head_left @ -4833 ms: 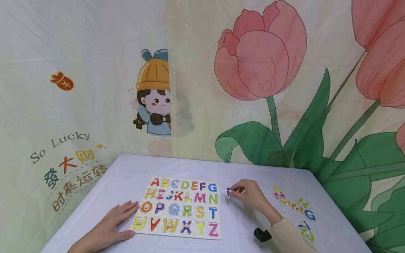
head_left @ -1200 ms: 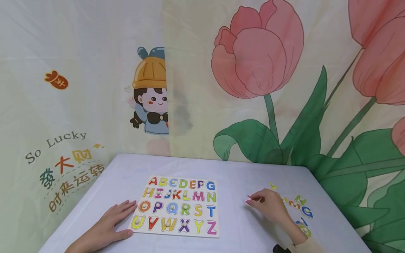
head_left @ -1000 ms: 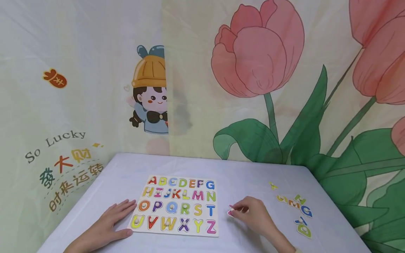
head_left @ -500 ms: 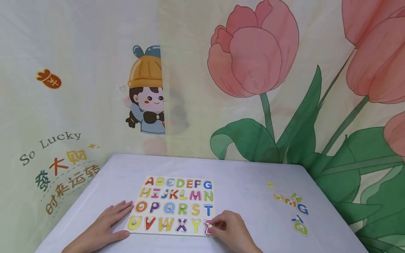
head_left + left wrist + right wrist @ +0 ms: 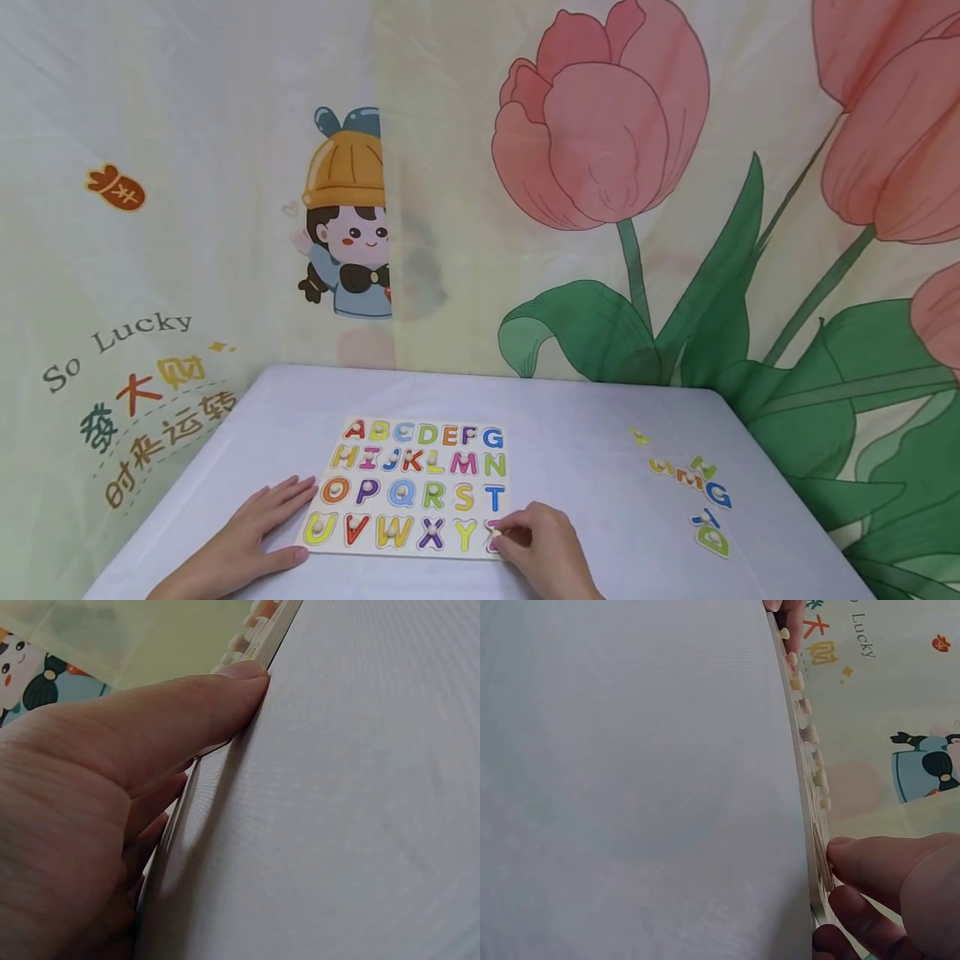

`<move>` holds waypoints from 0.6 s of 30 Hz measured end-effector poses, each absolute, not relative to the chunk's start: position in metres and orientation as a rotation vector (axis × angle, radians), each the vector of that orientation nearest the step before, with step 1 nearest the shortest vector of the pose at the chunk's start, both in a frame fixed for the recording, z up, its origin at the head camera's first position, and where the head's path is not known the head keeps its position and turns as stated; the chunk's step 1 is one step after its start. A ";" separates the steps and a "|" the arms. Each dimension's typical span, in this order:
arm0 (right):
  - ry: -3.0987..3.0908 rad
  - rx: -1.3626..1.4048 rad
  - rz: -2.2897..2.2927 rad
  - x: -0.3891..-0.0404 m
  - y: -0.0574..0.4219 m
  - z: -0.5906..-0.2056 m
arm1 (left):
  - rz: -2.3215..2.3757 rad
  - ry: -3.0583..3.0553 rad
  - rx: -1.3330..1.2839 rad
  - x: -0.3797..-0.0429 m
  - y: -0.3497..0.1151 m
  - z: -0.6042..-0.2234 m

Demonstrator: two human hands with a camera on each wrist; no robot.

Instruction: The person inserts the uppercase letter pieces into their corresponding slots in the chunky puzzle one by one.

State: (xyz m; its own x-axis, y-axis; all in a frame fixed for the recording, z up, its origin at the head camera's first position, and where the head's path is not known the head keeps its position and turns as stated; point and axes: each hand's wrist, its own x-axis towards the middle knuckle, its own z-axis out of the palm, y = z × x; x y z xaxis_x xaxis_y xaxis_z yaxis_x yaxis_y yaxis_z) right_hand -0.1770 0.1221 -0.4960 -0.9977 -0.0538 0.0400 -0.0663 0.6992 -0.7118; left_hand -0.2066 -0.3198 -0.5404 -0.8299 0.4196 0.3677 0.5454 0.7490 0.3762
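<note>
A white wooden alphabet puzzle board lies on the table, several of its letters bearing small knobs. At its near right corner my right hand pinches a pink letter Z puzzle piece between thumb and fingers, over the Z spot. From the right wrist view, that piece sits slightly tilted at the board's edge, the thumb against it. My left hand rests on the table with fingers extended to the board's left edge; its thumb touches the near left corner in the left wrist view.
To the right on the white tablecloth lie several loose letter pieces, among them a blue G, a green D, an orange m-shaped piece and a small yellow piece. A printed curtain hangs behind the table.
Earlier my right hand held a purple F piece; a knobbed F now sits in the board. The hand has since carried the pink Z leftward onto the near right corner. My left hand stays put.
</note>
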 end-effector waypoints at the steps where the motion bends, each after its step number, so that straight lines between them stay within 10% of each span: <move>1: -2.879 0.091 1.201 -0.177 0.122 -0.496 | -0.694 -2.697 -0.753 -0.207 -0.320 -0.540; 18: -2.847 0.071 1.278 -0.179 0.120 -0.505 | -0.676 -2.681 -0.784 -0.207 -0.320 -0.538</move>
